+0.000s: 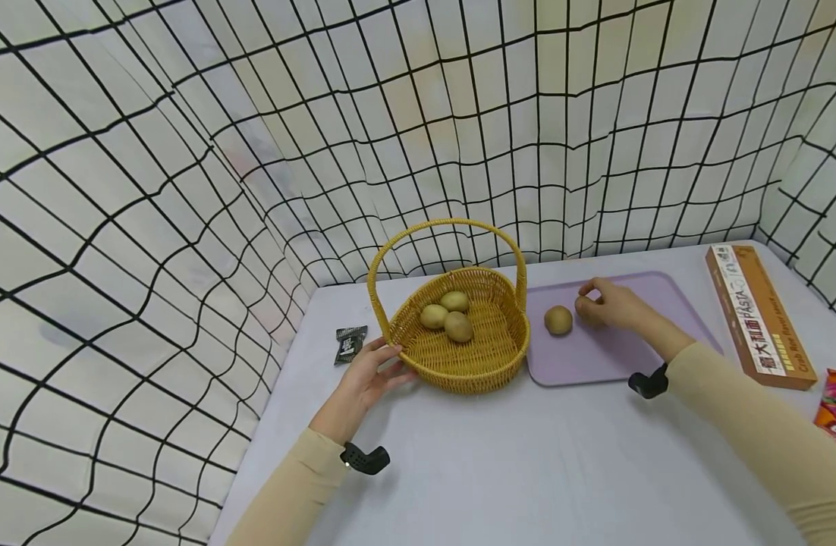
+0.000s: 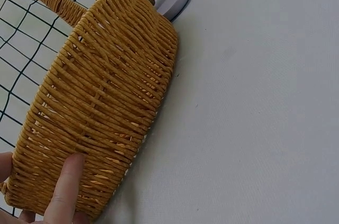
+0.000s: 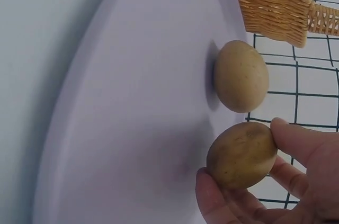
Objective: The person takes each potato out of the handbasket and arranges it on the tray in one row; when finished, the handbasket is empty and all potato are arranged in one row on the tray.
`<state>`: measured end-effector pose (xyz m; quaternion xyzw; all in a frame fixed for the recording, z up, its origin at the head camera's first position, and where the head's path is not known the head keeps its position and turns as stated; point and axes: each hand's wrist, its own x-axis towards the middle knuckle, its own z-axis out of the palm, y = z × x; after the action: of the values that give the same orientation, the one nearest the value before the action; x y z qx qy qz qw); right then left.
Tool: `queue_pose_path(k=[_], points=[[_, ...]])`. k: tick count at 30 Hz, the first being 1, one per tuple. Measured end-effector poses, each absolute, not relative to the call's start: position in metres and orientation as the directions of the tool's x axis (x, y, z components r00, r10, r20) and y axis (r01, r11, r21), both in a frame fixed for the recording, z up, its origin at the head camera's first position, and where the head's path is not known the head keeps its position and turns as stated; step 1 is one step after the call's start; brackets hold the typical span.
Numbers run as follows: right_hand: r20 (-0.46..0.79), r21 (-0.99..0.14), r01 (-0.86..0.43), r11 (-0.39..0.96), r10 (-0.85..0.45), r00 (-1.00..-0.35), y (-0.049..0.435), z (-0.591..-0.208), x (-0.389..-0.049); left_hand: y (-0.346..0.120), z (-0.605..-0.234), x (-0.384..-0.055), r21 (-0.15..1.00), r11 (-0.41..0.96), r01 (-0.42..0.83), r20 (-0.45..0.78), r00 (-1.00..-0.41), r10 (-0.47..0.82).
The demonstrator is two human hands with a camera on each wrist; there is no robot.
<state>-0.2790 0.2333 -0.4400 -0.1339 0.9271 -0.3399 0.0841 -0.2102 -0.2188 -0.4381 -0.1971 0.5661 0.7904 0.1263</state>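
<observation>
The left forearm came up from the lower left, and the left hand (image 1: 372, 373) held the basket (image 1: 489, 371) at its left side, thumb at the rim and 1 finger laid straight along the woven outer wall. The right arm reached in from the lower right over the tray (image 1: 568, 368); the right hand (image 1: 616, 307) pinched 1 potato (image 3: 241, 155) between thumb and fingers. Whether that potato touched the tray could not be told.

A 2nd potato (image 1: 558, 320) sat on the tray just beside it, on the basket's side. Within the basket, 3 potatoes (image 1: 457, 327) lay grouped towards the back left, and woven floor showed to their right. The handle (image 1: 447, 222) arched over them.

The tray's left edge ran close along the basket's right side. Behind both stood the wire mesh (image 1: 557, 95). The pasta box (image 1: 759, 318) flanked the tray's right edge, and a black packet (image 1: 350, 343) lay left of the basket. White tabletop (image 1: 500, 462) stretched between the forearms.
</observation>
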Motion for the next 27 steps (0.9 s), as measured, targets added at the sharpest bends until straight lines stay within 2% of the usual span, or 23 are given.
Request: queue_pose_path(k=[9, 27], points=[[-0.078, -0.656, -0.170, 0.735, -0.291, -0.954, 0.229, -0.450, -0.278, -0.220, -0.439, -0.210, 0.848, -0.324, -0.418, -0.448, -0.894, -0.018], [-0.097, -0.622, -0.151, 0.769, -0.267, -0.959, 0.228, -0.434, -0.278, -0.220, -0.441, -0.211, 0.846, -0.320, -0.427, -0.455, -0.891, -0.014]])
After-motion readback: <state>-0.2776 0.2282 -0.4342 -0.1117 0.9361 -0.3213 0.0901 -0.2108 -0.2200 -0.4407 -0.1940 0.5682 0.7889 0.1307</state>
